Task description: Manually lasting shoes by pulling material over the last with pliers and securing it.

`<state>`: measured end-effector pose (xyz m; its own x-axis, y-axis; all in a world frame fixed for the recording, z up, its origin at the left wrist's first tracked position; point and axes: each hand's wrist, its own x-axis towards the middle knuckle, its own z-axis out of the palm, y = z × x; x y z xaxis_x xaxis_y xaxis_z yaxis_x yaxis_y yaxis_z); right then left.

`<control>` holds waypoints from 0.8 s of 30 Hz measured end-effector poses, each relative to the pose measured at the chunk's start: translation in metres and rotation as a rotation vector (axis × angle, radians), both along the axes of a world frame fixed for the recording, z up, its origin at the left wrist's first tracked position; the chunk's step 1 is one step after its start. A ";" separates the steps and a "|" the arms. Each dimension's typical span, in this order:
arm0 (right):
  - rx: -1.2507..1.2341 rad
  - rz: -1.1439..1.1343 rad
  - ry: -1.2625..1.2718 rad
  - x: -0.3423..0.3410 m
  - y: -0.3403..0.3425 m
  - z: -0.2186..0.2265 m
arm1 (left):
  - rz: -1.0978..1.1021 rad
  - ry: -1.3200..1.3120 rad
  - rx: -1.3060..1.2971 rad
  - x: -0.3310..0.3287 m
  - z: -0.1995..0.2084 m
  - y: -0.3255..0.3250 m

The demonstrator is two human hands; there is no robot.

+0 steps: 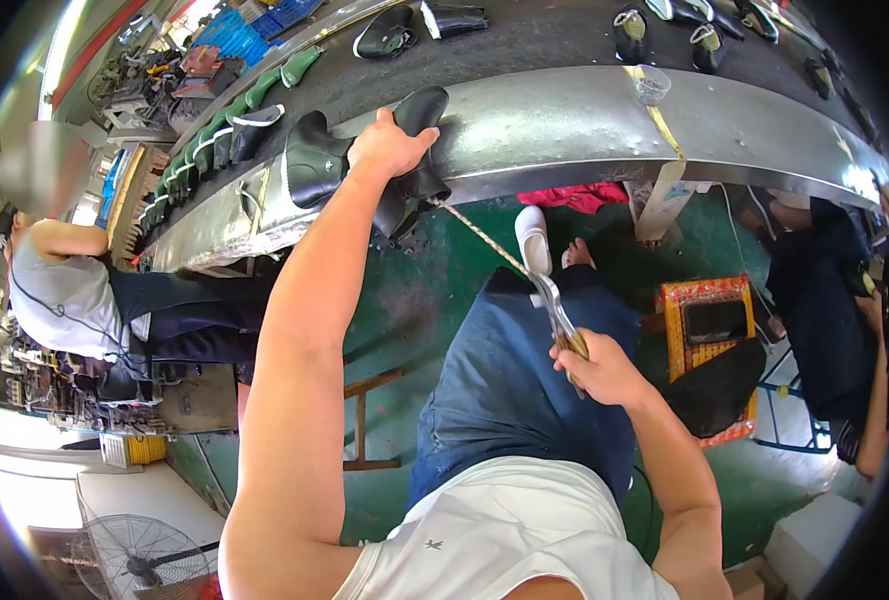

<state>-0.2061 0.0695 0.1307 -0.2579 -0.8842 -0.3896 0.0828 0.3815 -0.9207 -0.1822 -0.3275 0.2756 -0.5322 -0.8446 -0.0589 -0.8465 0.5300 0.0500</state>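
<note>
My left hand [392, 150] is stretched out over the metal bench edge, wrapped round a black shoe form [421, 108] and pressing it there. Another black shoe [314, 160] with a pale sole edge lies against it on the left. From the lower end of the held piece a twisted tan cord [479, 236] runs taut down to the right. Its other end meets the jaws of metal pliers [552, 305]. My right hand [602, 370] is closed round the pliers' yellowish handles, above my thigh. Exactly how the jaws grip the cord is too small to tell.
Green lasts [259, 92] and black shoes stand in a row along the bench at left. More black shoes [384, 32] lie farther back. A clear cup [650, 85] sits on the metal edge [554, 110]. People work on both sides; an orange stool [706, 290] stands at right.
</note>
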 end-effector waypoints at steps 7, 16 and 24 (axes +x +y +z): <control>-0.080 -0.100 -0.141 0.017 0.066 -0.028 | -0.091 0.115 0.027 0.021 -0.002 -0.003; 0.021 -0.505 -0.677 -0.002 0.055 -0.030 | -1.254 0.721 0.262 0.089 -0.046 0.177; 0.119 -0.508 -0.220 0.009 0.062 -0.061 | -1.438 0.303 0.443 0.161 -0.177 0.233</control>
